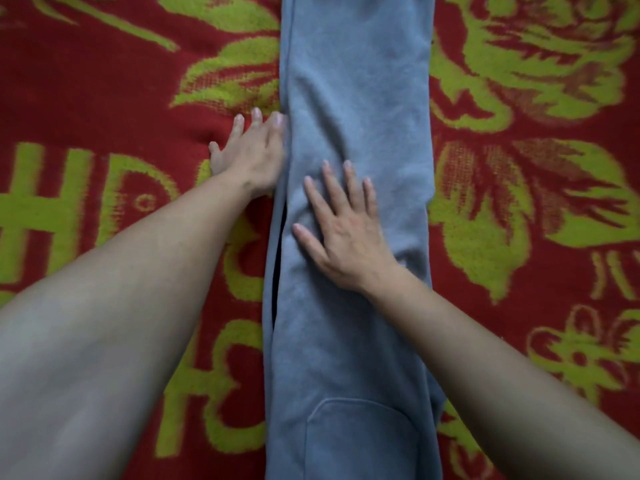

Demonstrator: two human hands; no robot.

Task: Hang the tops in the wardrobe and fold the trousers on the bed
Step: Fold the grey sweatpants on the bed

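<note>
cover: red blanket (104, 98); pattern: yellow-green flowers, letters; light: even

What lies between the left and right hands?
Only the trousers, their left edge, shown in the head view; left hand beside them, right hand on them.

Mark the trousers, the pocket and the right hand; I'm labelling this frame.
trousers (360, 81), head view, on the flat grey cloth of the leg.
pocket (360, 441), head view, on the middle of the patch.
right hand (346, 233), head view, on the back of the hand.
</note>
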